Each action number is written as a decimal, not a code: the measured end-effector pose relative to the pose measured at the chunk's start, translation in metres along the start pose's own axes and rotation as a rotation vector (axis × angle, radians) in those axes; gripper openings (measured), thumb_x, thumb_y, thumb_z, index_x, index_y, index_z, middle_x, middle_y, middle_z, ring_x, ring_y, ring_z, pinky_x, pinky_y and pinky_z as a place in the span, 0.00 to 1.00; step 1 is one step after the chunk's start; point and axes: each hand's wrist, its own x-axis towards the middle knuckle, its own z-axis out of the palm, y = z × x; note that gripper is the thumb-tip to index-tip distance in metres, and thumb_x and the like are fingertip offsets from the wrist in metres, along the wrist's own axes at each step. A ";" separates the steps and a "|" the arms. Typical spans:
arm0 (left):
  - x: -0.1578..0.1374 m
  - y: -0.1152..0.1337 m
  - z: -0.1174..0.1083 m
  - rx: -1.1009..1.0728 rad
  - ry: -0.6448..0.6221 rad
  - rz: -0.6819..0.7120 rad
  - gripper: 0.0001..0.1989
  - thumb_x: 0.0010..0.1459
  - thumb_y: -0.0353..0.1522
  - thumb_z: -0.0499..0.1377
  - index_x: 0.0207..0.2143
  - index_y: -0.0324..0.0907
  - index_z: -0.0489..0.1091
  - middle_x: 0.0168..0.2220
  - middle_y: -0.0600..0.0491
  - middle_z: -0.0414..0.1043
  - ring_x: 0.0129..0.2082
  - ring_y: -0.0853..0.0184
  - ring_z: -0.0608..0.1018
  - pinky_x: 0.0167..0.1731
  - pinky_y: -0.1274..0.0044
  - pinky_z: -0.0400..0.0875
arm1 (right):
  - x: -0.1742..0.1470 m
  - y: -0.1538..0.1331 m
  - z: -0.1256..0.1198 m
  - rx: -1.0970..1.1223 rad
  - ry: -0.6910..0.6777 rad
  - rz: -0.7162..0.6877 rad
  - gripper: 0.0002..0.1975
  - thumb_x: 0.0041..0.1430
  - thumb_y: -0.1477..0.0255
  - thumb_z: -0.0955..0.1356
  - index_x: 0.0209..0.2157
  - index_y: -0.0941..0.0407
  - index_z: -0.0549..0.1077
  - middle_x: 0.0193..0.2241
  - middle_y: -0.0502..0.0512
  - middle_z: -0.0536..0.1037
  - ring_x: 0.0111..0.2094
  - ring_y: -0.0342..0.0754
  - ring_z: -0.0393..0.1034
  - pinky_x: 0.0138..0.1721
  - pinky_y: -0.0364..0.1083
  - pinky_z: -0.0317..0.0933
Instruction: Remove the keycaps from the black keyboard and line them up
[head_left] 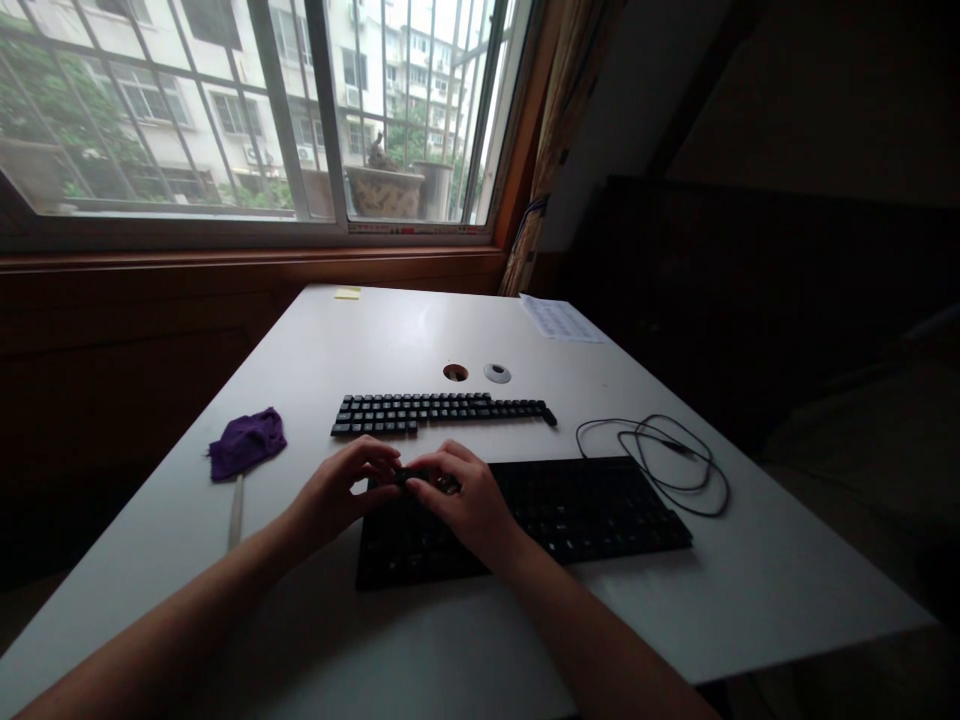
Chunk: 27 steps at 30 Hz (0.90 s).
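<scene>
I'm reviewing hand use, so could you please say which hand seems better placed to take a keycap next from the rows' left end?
Probably the left hand, nearer that end of the keycap rows; the right hand is farther right, over the keyboard.

Likely home room: patterned curtain (559,130), barred window (322,120), apartment block (232,110) and potted plant (386,192) outside.

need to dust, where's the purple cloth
In the head view, the purple cloth lies on the left of the white table, left of the black keycaps, at the far end of a pale stick.
</scene>
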 end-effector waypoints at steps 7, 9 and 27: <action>0.003 -0.008 -0.012 0.361 0.019 0.108 0.04 0.63 0.29 0.57 0.39 0.41 0.71 0.36 0.51 0.70 0.30 0.72 0.72 0.30 0.79 0.71 | 0.027 0.011 -0.037 -0.230 0.009 -0.080 0.06 0.58 0.71 0.71 0.39 0.54 0.78 0.29 0.48 0.68 0.29 0.42 0.66 0.34 0.44 0.62; 0.004 -0.009 -0.013 0.428 0.001 0.143 0.04 0.63 0.29 0.56 0.38 0.42 0.71 0.34 0.51 0.70 0.30 0.71 0.71 0.29 0.79 0.69 | 0.040 0.018 -0.041 -0.293 -0.052 -0.081 0.04 0.57 0.72 0.71 0.36 0.54 0.78 0.30 0.48 0.69 0.29 0.42 0.67 0.36 0.44 0.63; 0.007 -0.011 -0.014 0.566 -0.065 0.205 0.05 0.62 0.29 0.55 0.34 0.41 0.71 0.33 0.50 0.71 0.32 0.67 0.71 0.33 0.76 0.68 | 0.060 0.074 -0.022 -0.410 -0.179 0.046 0.06 0.55 0.71 0.72 0.37 0.56 0.79 0.32 0.51 0.75 0.31 0.43 0.69 0.37 0.43 0.62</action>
